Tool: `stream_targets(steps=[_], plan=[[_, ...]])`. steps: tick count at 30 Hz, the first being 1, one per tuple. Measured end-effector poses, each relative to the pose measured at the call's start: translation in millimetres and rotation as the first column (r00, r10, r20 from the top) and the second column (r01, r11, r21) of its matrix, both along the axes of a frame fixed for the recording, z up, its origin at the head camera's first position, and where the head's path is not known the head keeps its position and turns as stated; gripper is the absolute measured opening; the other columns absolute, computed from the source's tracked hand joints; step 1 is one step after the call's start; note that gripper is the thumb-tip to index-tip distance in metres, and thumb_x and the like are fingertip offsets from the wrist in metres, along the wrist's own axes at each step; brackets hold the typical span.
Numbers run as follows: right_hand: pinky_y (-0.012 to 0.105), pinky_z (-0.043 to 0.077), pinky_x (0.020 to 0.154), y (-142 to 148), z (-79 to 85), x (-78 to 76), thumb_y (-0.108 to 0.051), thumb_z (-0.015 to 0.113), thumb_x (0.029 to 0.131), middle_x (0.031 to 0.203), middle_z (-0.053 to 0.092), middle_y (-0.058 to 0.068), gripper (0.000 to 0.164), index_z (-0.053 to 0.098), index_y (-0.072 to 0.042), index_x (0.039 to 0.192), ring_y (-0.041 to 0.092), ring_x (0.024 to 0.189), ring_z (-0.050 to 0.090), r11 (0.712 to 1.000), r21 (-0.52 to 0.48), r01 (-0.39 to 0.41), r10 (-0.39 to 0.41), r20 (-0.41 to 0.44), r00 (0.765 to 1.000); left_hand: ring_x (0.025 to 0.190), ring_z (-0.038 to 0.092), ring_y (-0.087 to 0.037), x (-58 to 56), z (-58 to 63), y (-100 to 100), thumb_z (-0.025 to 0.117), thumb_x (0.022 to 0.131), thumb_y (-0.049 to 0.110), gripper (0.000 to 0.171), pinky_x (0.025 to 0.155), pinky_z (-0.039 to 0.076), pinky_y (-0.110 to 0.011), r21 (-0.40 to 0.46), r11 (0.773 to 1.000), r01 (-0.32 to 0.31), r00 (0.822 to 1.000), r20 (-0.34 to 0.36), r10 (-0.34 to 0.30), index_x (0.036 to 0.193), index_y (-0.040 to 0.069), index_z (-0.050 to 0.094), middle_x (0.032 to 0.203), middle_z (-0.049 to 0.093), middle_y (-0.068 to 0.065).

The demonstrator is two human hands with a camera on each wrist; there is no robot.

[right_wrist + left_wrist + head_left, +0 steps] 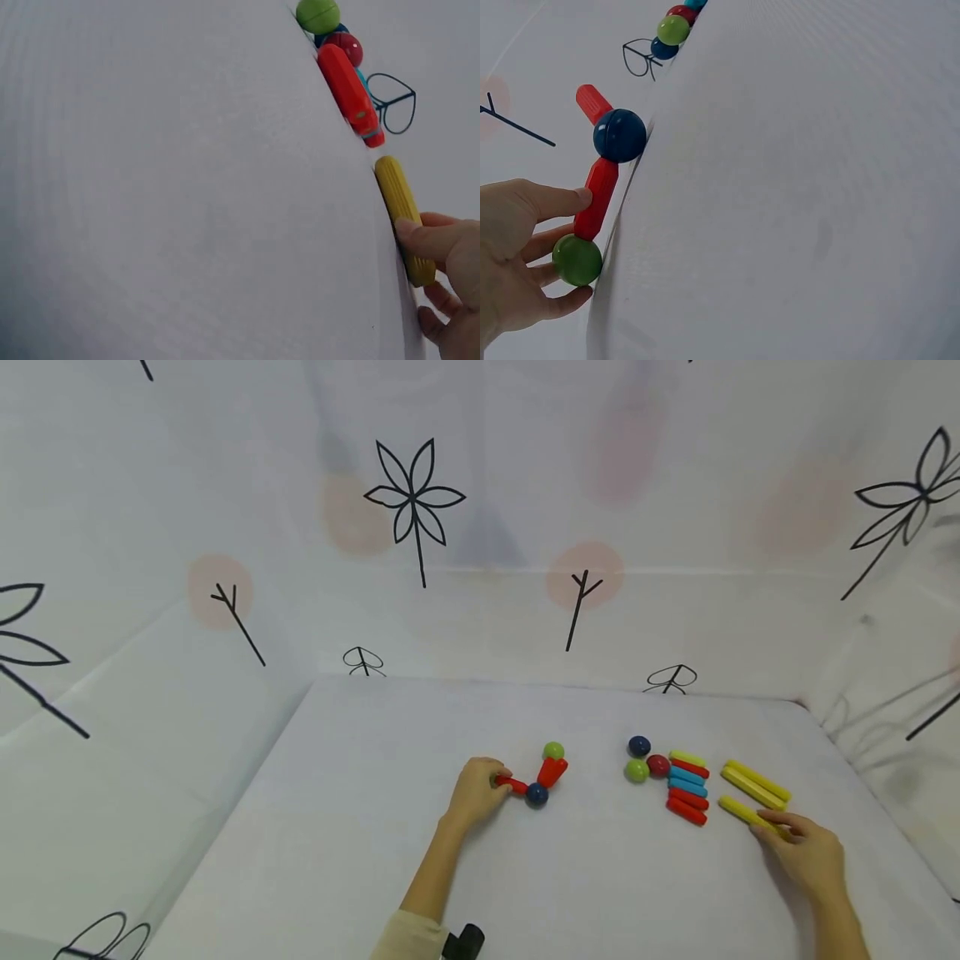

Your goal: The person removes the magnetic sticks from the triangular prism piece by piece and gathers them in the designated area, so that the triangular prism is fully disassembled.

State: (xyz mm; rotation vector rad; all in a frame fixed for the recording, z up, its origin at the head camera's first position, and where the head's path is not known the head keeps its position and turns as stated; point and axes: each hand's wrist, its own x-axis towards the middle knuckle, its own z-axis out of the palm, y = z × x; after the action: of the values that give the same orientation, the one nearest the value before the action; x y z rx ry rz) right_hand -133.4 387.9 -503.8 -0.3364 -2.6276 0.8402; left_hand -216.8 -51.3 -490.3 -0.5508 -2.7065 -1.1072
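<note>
My left hand (477,789) pinches a short red rod (598,196) between thumb and fingers. That rod joins a green ball (577,260), which sits among the fingers, to a dark blue ball (536,795). From the blue ball, red rod pieces (551,772) lead up to a second green ball (553,751); whether these are one rod or two I cannot tell. Over on the right side, my right hand (810,853) pinches the near end of a ribbed yellow rod (403,214) at the table surface. Two more yellow rods (756,786) lie side by side just beyond it.
Left of the yellow rods is a column of short rods: a yellow-green one (687,758), blue ones (687,781) and red ones (686,811). Beside it sit a dark blue ball (640,746), a green ball (637,770) and a red ball (658,766). Patterned white cloth walls (487,610) surround the white table (360,827).
</note>
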Motion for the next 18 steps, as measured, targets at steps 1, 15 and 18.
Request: stream_targets(steps=[1, 15, 18], plan=[[0.038, 0.039, 0.070, -0.3, -1.2, -1.2, -0.009, 0.072, 0.081, 0.103, 0.060, 0.036, 0.027, 0.066, 0.010, 0.098, 0.050, 0.092, 0.055, 0.999, 0.034, -0.021, 0.022, -0.045, 0.999, 0.097, 0.060, -0.024, 0.6, 0.2, 0.1, 0.073, 0.077, 0.002, 0.015, 0.088, 0.048, -0.038, 0.001, 1.000, -0.002, 1.000, 0.001, 0.002, 0.092, 0.002, 0.074, 0.096, 0.069, -0.009], [0.059, 0.026, 0.083, -10.8, -1.7, -13.3, 0.003, 0.066, 0.077, 0.086, 0.057, 0.038, 0.020, 0.065, 0.013, 0.093, 0.048, 0.089, 0.046, 0.991, 0.121, 0.065, -0.044, -0.167, 0.985, 0.102, 0.059, -0.025, 1.2, 1.7, 0.5, 0.073, 0.077, 0.002, 0.016, 0.092, 0.046, -0.040, 0.002, 1.000, -0.012, 1.000, 0.017, 0.012, 0.092, 0.002, 0.074, 0.100, 0.069, -0.010], [0.059, 0.026, 0.083, -13.7, -1.2, -14.5, 0.003, 0.065, 0.079, 0.088, 0.055, 0.039, 0.019, 0.064, 0.013, 0.094, 0.049, 0.090, 0.045, 0.992, 0.097, 0.079, -0.063, -0.158, 0.985, 0.102, 0.058, -0.026, 1.7, 2.3, 0.3, 0.073, 0.077, 0.003, 0.016, 0.092, 0.046, -0.040, -0.002, 1.000, -0.019, 1.000, 0.020, 0.019, 0.092, 0.003, 0.074, 0.101, 0.069, -0.010]])
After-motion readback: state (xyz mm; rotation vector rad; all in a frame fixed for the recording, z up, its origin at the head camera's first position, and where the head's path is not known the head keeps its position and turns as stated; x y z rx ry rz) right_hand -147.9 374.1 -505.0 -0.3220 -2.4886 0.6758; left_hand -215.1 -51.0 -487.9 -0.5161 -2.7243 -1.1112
